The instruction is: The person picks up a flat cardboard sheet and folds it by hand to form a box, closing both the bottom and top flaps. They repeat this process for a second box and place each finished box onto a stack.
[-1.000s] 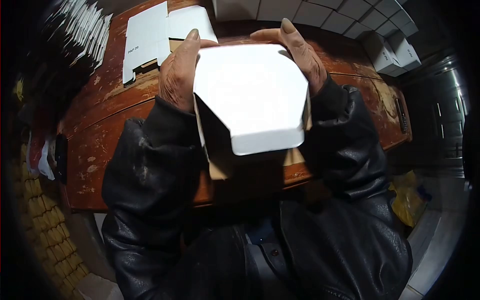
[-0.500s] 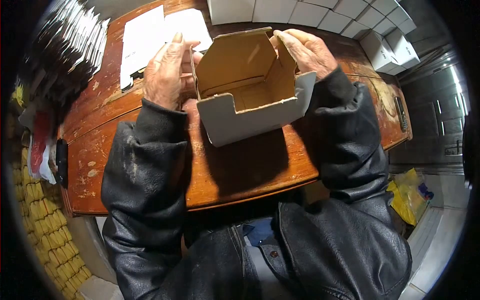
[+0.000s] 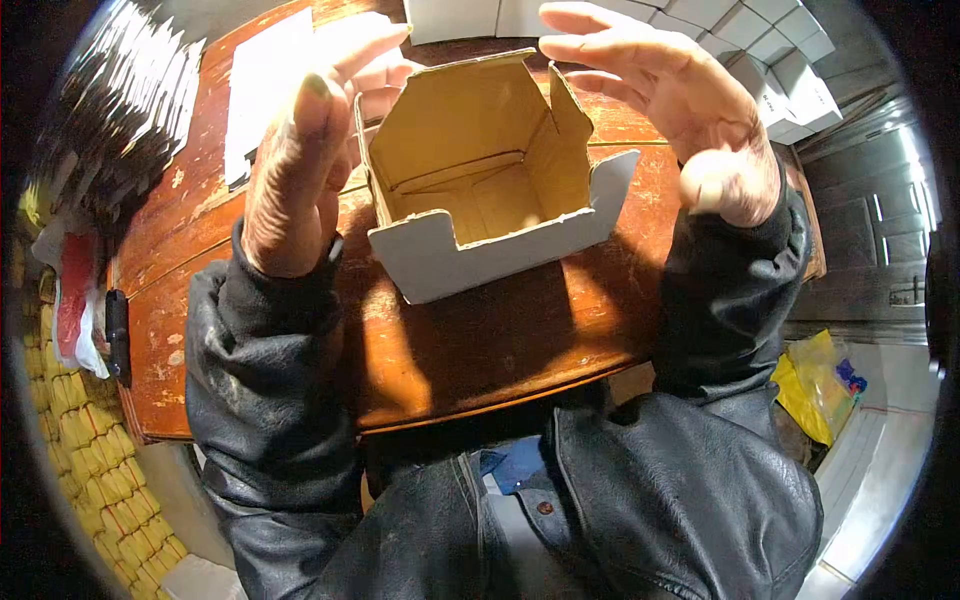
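An unlidded cardboard box [image 3: 500, 258], white outside and brown inside, stands on the wooden table in front of me. Its front wall has a wide notch, and its interior shows nothing in it. To the left of the box my left hand [image 3: 310, 150] is raised with fingers spread, overlapping the box's left edge in this view. My right hand [image 3: 690, 110] hovers off the upper right corner, palm turned inward, fingers apart and holding nothing. A cut flap stands up at the box's right side, near my right fingers.
Flat white card sheets [image 3: 265, 75] lie at the back left, beside a tall pile of folded cardboard [image 3: 135, 110]. White boxes [image 3: 760, 35] are stacked along the back right. The wooden table's [image 3: 480, 350] front edge is close to my body. A yellow bag [image 3: 805, 390] sits low at right.
Both hands have let go of the box and moved apart, fingers spreading; they are now raised nearer the camera. The box has shifted slightly left in view.
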Available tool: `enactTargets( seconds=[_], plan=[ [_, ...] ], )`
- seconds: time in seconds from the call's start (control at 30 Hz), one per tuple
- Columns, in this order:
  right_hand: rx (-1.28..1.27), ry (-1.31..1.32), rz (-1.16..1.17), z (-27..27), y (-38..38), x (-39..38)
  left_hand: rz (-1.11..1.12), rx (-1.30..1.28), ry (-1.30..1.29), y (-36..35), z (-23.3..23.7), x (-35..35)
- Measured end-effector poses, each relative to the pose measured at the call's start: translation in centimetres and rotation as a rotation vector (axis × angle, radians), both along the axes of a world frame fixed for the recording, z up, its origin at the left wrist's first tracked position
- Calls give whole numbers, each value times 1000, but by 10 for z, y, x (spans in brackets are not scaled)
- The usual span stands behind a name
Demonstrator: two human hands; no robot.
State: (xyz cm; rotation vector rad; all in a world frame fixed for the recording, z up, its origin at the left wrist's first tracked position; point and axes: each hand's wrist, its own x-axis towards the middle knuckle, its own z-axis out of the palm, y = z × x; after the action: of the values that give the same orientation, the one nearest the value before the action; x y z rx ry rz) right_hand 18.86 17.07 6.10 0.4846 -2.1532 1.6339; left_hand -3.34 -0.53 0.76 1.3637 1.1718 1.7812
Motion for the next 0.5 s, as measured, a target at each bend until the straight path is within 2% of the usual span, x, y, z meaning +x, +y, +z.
enactTargets(
  seconds=[0.1,0.13,0.23,0.33,0.4,0.5],
  plan=[
    [319,53,-223,-3,-20,-6,-21,0,-3,-1,2,10],
    [395,-27,-213,-2,-15,-3,5,-50,74,-2,5,9],
    [376,-145,-264,-6,-18,0,31,-150,174,-4,11,5],
    [502,-115,-346,1,-20,-5,-24,-120,56,-3,5,3],
    [501,-100,-363,0,-20,-4,-43,-65,24,-2,1,3],
    [442,-53,-371,-1,-25,-5,1,-101,191,-5,9,8]
  ],
)
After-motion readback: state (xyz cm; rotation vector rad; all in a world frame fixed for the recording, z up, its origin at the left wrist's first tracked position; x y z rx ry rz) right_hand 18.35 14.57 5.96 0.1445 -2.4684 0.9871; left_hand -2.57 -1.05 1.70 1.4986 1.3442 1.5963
